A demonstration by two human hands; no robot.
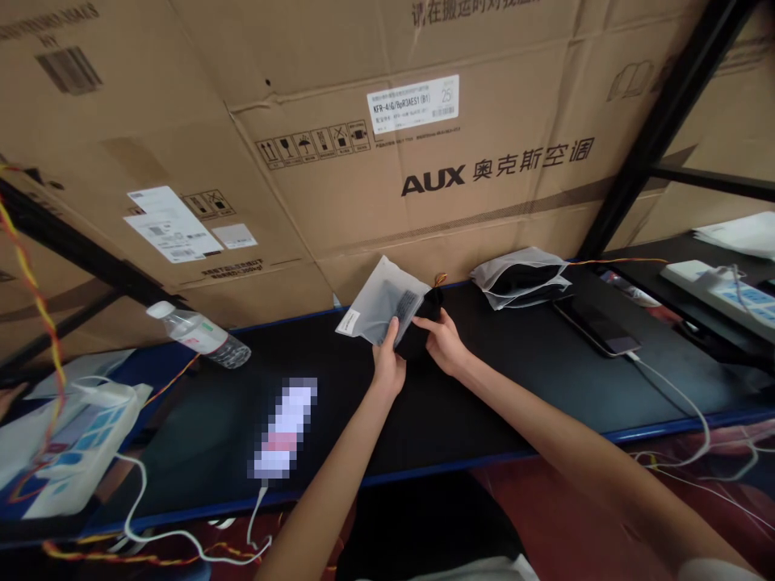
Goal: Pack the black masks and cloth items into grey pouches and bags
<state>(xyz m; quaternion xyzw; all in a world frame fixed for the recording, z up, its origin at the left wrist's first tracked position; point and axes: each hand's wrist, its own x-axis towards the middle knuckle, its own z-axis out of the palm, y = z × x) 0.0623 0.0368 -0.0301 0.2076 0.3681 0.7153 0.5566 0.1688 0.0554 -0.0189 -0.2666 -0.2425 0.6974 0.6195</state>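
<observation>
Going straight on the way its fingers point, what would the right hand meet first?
Most likely the translucent bag held in the left hand. The index fingertip of the right hand looks right at its edge, though depth there is hard to judge.

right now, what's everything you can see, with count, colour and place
translucent pouch: 1, whitish, in the left grip
soft item: 1, black, at the pouch's mouth
second pouch: 1, whitish, black contents, right rear
bottle: 1, clear, white cap, left
phones: 2, one lit and pixelated left, one dark right
power strips: 2, white, far left and right
cables: several, white, both sides
twisted wires: several, yellow-red, mostly left
cardboard: brown, behind
table: 1, black, blue edge
left hand, right hand: 2, bare, centre
</observation>
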